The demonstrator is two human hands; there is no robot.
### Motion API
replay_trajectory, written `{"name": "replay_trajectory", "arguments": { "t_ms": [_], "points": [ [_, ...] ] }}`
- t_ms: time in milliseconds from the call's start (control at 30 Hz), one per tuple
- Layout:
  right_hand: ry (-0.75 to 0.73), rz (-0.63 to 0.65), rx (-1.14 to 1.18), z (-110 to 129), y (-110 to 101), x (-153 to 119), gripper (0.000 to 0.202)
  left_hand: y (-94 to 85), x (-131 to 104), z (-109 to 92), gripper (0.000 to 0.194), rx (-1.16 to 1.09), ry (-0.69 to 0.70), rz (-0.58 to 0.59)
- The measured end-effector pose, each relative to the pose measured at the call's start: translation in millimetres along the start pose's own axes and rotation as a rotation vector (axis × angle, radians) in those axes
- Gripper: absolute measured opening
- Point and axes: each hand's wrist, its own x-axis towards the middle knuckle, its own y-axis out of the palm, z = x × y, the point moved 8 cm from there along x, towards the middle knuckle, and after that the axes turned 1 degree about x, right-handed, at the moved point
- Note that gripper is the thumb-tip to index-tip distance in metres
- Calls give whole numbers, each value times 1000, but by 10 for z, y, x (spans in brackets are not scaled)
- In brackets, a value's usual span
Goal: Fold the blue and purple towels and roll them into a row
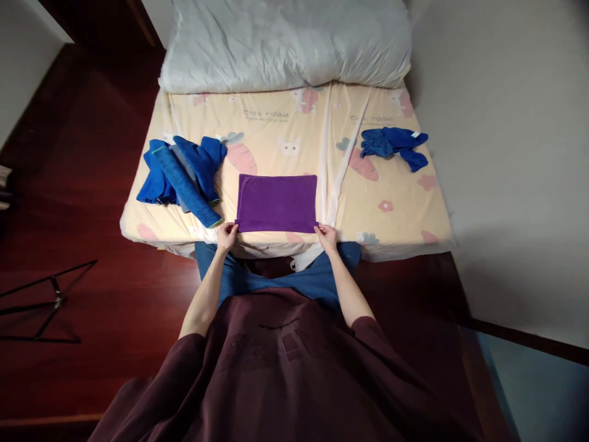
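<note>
A purple cloth (277,202) lies flat as a rectangle near the front edge of the bed. Its near left corner is pinched between the thumb and fingers of my left hand (227,236). On the other side, my right hand (326,236) grips the near right corner the same way. The cloth's near edge runs straight between both hands and looks slightly turned over. Left of the cloth is a heap of blue cloths (181,175), with one long folded piece on top reaching close to my left hand.
The bed (386,227) has a yellow sheet with rabbit and carrot prints. A crumpled blue cloth (394,146) lies at its right. A grey-white quilt (289,46) is bundled at the back. A black stand's legs (50,301) rest on the floor at left; a wall (515,153) borders the right.
</note>
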Motion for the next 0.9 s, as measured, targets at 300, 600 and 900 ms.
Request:
{"name": "replay_trajectory", "arguments": {
  "t_ms": [300,600,900],
  "points": [
    [8,5,18,10,-12,-19,48,3,-14,-14,23,-42,-50,-26],
    [39,-8,-69,95,7,-42,43,-16,-103,-180,20,107,6,-113],
    [-468,48,-469,1077,313,-703,48,675,-823,-1041,53,430,558,293]
  ]
}}
